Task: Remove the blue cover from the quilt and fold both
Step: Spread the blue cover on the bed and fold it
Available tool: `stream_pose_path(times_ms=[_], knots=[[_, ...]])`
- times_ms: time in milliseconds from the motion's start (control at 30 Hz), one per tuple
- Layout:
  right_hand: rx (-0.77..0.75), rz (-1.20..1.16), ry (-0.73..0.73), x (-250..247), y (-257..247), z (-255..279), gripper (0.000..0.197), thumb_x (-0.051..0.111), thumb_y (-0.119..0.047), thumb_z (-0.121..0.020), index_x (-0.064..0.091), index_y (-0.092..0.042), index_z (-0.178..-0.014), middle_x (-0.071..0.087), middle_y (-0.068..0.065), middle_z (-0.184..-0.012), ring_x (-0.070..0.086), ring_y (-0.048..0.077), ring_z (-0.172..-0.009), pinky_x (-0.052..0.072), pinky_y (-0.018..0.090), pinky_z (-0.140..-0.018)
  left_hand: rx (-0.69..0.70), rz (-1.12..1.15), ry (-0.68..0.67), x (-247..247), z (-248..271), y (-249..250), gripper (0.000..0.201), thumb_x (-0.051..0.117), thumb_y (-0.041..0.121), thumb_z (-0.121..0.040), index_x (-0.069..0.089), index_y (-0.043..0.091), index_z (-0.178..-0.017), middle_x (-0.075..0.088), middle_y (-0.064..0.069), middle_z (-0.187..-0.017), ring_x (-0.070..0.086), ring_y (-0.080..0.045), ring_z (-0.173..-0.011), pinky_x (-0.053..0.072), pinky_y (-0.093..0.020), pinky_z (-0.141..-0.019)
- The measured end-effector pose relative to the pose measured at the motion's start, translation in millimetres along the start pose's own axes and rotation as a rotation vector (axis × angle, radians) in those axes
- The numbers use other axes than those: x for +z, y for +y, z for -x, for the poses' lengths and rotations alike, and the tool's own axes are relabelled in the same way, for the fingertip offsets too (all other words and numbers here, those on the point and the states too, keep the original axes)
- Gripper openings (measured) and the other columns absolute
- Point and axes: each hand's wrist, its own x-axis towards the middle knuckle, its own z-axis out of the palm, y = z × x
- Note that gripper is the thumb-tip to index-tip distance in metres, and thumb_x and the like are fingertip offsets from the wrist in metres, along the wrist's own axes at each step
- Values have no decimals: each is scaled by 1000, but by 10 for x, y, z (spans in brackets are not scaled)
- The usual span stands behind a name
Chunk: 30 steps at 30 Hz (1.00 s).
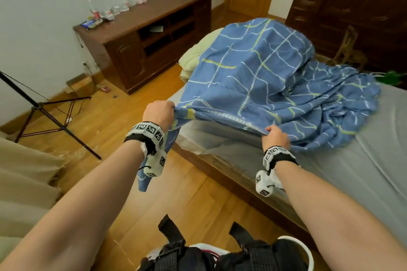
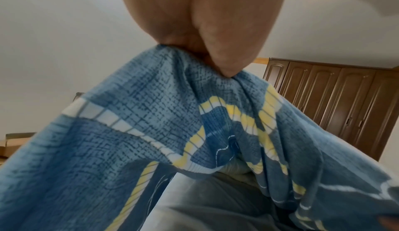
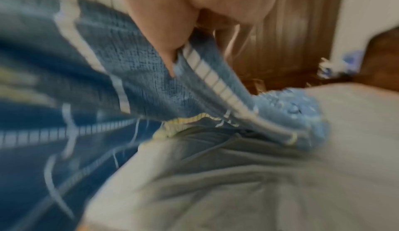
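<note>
The head camera looked down and forward over both forearms at the bed (image 1: 363, 160), while each wrist camera sat close beneath its hand, sharing the blue cover (image 1: 253, 77).

Right wrist view is motion-blurred; blue cover (image 1: 259, 77) hides most of the pale quilt (image 1: 193, 55) at upper centre

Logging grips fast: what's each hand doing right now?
Left hand: grips the blue cover at its edge.
Right hand: grips the same cover's edge.
</note>
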Motion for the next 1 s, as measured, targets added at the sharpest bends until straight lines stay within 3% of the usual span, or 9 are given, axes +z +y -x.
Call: stream_pose_path(times_ms=[133,267,333,433,533,633,733,833,1000], knots=[[-81,-129,-112,-51,-128,221,40,78,-47,-77,57,-27,-103,64,4,-96,58,28,-90,49,37,-80,-115,-12,3,64,-151,-298,21,47,5,-91,66,3,-84,61,-13,-76,58,-33,-73,51,-39,-65],[-86,30,-352,-145,-195,652,84,77,-63,-70,51,-17,-135,58,4,-133,57,27,-117,46,38,-96,6,-27,21,161,-288,-367,29,60,18,-89,62,22,-117,60,-11,-119,46,-34,-115,38,-43,-90],[-52,-49,-327,-178,-297,881,78,78,-53,-75,53,-11,-136,56,6,-137,54,27,-122,43,36,-99,183,100,-85,288,-239,-182,61,67,23,-81,46,28,-138,49,-8,-138,37,-32,-129,32,-44,-101],[-37,-250,-208,-203,-551,1191,34,83,-29,-74,67,-21,-103,63,0,-106,60,22,-100,44,29,-83,660,279,-300,484,47,249,93,79,37,-69,31,31,-149,42,-2,-145,33,-26,-135,29,-44,-106],[-94,-388,-162,-267,-783,1445,22,76,-10,-71,64,-27,-78,64,-16,-75,61,7,-72,46,24,-70,870,281,-414,548,385,617,65,75,41,-73,52,25,-131,60,-6,-126,52,-26,-120,42,-40,-95],[-123,-347,-159,-370,-813,1633,24,71,-10,-72,59,-26,-86,51,-15,-49,46,2,-49,39,22,-56,827,318,-436,466,489,735,18,54,16,-87,66,13,-102,68,-15,-98,62,-33,-97,44,-35,-74],[-68,-113,-103,-311,-524,1683,26,69,-16,-73,53,-31,-88,57,-6,-67,58,17,-67,49,33,-67,874,318,-428,370,500,672,19,49,1,-81,63,14,-80,65,-14,-83,60,-37,-89,47,-38,-72],[56,28,-29,-269,-267,1624,20,56,-19,-86,65,-34,-96,67,1,-86,63,27,-86,51,34,-71,852,366,-455,246,496,650,34,46,-9,-72,40,19,-55,48,-8,-64,56,-42,-80,41,-38,-65],[16,148,39,-285,-70,1374,30,45,-25,-95,74,-26,-101,65,0,-112,52,28,-116,50,36,-85,774,277,-404,60,496,614,30,44,0,-70,69,8,-84,67,-14,-82,60,-34,-84,49,-40,-74]])
